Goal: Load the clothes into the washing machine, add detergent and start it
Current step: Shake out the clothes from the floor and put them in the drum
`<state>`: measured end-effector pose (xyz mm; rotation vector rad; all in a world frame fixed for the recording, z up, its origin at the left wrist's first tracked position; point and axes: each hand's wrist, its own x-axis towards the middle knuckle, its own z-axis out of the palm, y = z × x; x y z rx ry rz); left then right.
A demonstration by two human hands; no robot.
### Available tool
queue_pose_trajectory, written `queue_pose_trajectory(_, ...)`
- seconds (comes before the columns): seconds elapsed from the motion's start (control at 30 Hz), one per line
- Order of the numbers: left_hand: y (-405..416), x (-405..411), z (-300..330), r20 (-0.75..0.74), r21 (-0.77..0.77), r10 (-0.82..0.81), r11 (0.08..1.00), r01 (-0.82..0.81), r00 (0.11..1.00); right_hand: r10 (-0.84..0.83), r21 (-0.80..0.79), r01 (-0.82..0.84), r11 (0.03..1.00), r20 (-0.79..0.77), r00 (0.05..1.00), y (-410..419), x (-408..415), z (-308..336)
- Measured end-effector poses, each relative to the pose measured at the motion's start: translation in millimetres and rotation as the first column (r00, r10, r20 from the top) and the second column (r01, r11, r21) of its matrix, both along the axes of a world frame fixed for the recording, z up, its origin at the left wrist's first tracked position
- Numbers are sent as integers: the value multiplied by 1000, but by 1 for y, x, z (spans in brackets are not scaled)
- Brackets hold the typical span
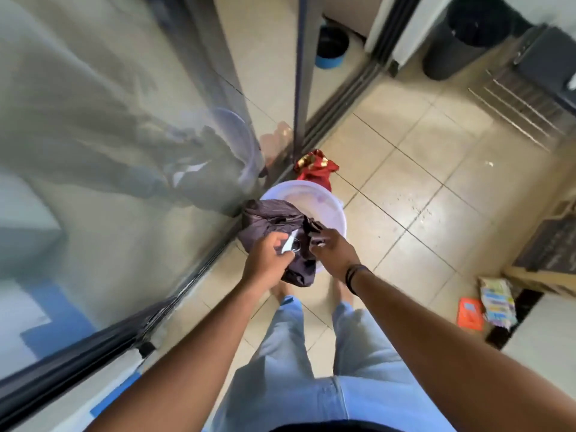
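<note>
— Your left hand [265, 260] is closed on the dark garment [274, 226] and pinches a small white tag or slip with a metal ring beside it; your right hand [335, 247] is closed on the other bunched edge. Both hold it up over the white basin [330, 207].

— What could go wrong for you here?

— If that ring is a loose item, it may go into the wash with the garment. The hanging fold could also slip off and land on the floor.

— And around you?

— You stand barefoot on pale floor tiles [405, 188], speckled with bits ahead on your right. A red and gold cloth [314, 168] lies just behind the basin, against the sliding glass door [124, 151]. An orange packet [470, 313] sits to your right. No washing machine is clearly visible.
</note>
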<state>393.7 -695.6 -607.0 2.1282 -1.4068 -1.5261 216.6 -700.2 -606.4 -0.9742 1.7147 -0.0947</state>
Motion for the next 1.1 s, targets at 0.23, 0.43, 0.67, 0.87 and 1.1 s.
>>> queue_pose_trajectory(0.23,-65,-16,-132,152,178,-223,965,195,963,-59,97,64,993,-46,997,-30,-8,-130)
queue_pose_trajectory(0.43,-92,-30,-221,319,140,-319,947,288,893,3,151,-2,989,-3,1000,-55,-9,-228)
queue_pose_trajectory(0.67,-94,-35,-299,472,96,-401,909,406,785,83,211,-82,974,5,997,-58,-6,-299)
queue_pose_trajectory(0.87,-95,-44,-321,573,92,-290,952,291,767,111,214,-110,971,7,994,-50,-3,-325)
queue_pose_trajectory(1.1,-115,-86,-290,362,67,-32,998,8,932,136,146,-144,979,64,989,-52,-10,-321)
